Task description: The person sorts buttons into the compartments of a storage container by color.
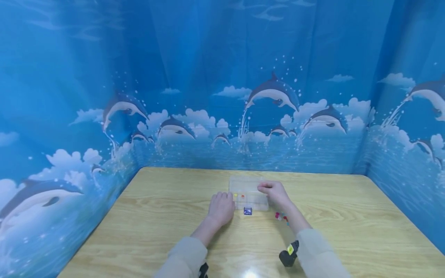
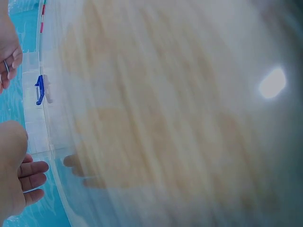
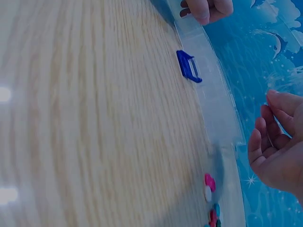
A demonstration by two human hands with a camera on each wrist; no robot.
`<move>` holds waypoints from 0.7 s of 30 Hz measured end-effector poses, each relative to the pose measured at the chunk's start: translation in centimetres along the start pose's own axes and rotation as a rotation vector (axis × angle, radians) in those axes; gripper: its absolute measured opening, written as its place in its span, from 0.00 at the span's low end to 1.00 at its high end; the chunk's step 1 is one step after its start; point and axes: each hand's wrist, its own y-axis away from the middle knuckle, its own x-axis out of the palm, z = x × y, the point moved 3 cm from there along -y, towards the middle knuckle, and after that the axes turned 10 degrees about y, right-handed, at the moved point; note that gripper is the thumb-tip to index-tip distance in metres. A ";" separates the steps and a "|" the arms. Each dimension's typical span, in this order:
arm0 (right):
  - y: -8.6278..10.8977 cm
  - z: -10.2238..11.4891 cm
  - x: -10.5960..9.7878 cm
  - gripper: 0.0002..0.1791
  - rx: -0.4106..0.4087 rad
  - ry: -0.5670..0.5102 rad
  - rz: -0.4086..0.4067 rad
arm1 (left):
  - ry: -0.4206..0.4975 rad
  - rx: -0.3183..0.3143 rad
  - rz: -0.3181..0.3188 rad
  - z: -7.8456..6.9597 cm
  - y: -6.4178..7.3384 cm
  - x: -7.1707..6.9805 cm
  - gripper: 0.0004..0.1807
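Observation:
A clear plastic compartment box (image 1: pixel 257 205) stands on the table with its transparent lid (image 1: pixel 243 184) raised at the back. A blue clasp (image 3: pixel 188 66) sits midway along its front edge. One yellow piece (image 1: pixel 235 195) and one red piece (image 1: pixel 242 196) show in the box's left part. My left hand (image 1: pixel 221 208) holds the box at its left end, fingers at the corner. Over the right part of the box hovers my right hand (image 1: pixel 276 193), thumb and forefinger tips close together and the other fingers curled. I cannot tell whether a tiny piece is between those tips.
Several small pink, white, red and teal pieces (image 1: pixel 279 216) lie on the table (image 1: pixel 347 216) right of the box, beside my right forearm. A black wrist device (image 1: pixel 288 255) is by the right sleeve. Behind the table hangs a blue dolphin-print curtain (image 1: pixel 208 58).

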 end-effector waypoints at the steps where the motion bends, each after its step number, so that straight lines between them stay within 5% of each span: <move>1: 0.1 -0.2 -0.2 0.13 -0.001 0.004 0.000 | -0.002 0.001 -0.004 0.0 0.0 0.0 0.12; 21: 1.8 -4.3 -4.0 0.16 0.048 0.013 0.005 | -0.005 0.002 -0.002 0.0 -0.1 0.1 0.12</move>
